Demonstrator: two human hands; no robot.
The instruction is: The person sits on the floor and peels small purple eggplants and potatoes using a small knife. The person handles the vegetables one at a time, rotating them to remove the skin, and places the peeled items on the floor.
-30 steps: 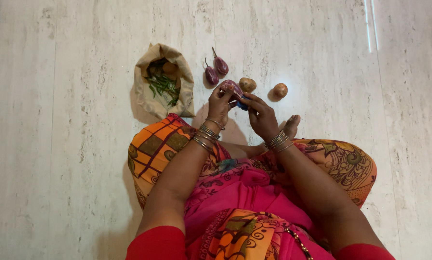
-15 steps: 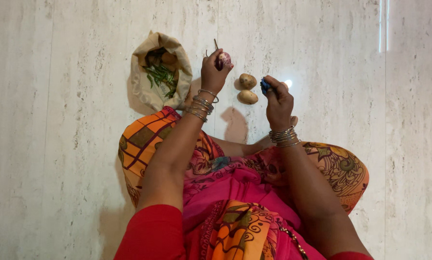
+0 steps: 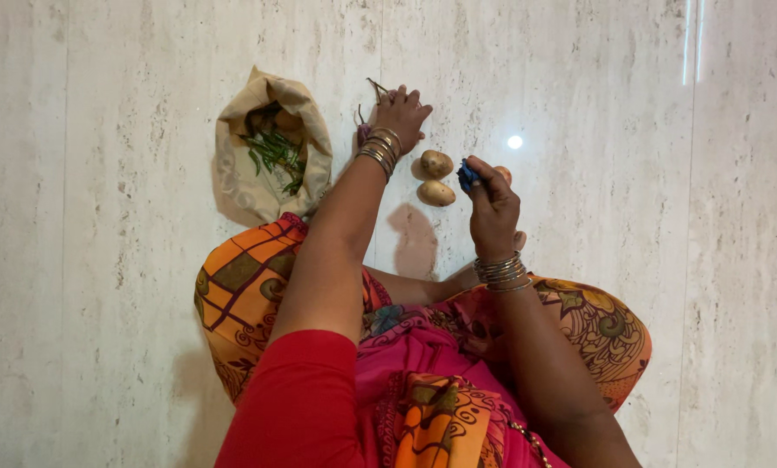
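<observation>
Two potatoes [image 3: 436,178] visible, left hand [image 3: 399,110] hiding aubergines, right hand's [image 3: 491,201] blue tool [image 3: 467,174] indistinct

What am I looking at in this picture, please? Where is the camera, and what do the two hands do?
The camera sits on a person's head and looks down; there is no machine. The person sits on a pale stone floor. The left hand reaches out over small purple aubergines, mostly hidden under it. The right hand holds a small blue tool. Two potatoes lie between the hands, and a third is partly hidden behind the right hand. An open paper bag holds green vegetables.
</observation>
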